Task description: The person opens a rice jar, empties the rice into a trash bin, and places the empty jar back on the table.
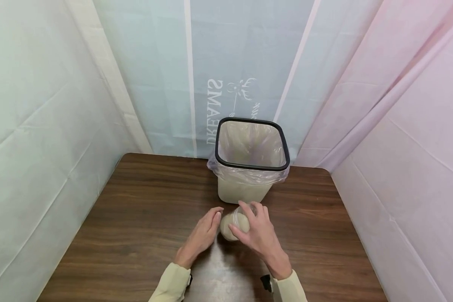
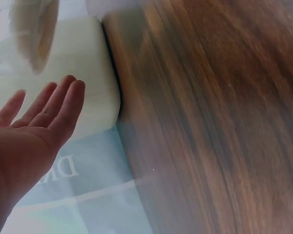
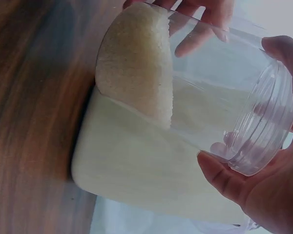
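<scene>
My right hand (image 1: 262, 233) grips a clear jar (image 3: 210, 92) by its ridged top end, thumb on one side and fingers on the other. Pale grains that look like rice (image 3: 134, 63) fill the bottom part of the jar. The jar is tilted, and in the right wrist view the base end points toward the tabletop side. My left hand (image 1: 204, 230) is just left of the jar, fingers extended and palm turned toward it. In the left wrist view a gap shows between those fingertips and the jar.
Right behind the jar stands a cream trash bin (image 1: 241, 191) with a black rim (image 1: 249, 167) and a clear plastic liner (image 1: 275, 178). Dark wood tabletop (image 1: 147, 201) spreads around both hands. A printed blue curtain (image 1: 143, 63) hangs at the back, with pale fabric on both sides.
</scene>
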Motion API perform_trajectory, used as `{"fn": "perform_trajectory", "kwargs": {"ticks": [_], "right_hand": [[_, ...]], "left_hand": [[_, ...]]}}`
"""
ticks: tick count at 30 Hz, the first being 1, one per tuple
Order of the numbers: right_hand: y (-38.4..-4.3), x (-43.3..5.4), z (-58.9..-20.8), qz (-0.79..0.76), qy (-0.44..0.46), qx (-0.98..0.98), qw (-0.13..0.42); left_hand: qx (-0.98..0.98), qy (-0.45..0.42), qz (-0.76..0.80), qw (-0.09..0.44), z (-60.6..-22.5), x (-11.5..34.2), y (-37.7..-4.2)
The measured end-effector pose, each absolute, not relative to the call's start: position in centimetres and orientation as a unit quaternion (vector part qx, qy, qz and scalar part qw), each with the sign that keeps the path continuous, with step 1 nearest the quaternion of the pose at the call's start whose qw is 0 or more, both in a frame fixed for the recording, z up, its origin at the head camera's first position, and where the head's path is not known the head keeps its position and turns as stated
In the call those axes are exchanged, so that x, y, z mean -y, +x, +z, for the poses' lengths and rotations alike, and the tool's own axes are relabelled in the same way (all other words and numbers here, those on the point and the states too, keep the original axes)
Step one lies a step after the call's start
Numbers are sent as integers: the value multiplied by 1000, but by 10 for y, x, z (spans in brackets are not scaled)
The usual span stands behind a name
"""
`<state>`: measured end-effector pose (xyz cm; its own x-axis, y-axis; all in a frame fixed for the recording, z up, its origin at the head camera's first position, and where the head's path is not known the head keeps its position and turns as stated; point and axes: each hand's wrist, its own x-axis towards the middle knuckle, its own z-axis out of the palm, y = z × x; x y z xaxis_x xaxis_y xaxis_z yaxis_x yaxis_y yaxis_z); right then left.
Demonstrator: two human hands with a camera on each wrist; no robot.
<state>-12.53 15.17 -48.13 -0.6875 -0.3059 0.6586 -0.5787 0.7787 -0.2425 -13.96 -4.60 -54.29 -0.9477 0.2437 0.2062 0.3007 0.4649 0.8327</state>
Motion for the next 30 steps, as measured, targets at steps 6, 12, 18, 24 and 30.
{"fn": "perform_trajectory", "kwargs": {"ticks": [6, 12, 18, 24, 30], "right_hand": [[-123, -147, -472, 240, 248, 886, 310], [-123, -143, -467, 248, 254, 878, 322], [-123, -141, -461, 262, 266, 868, 329], [-121, -144, -452, 282, 277, 860, 323], [-123, -149, -447, 290, 271, 864, 310]], "left_hand": [[832, -151, -531, 51, -542, 43, -140], [812, -168, -552, 90, -540, 41, -140], [802, -187, -557, 109, -541, 41, -140], [794, -314, -495, 161, -539, 45, -142], [813, -362, -435, 137, -533, 42, -142]]}}
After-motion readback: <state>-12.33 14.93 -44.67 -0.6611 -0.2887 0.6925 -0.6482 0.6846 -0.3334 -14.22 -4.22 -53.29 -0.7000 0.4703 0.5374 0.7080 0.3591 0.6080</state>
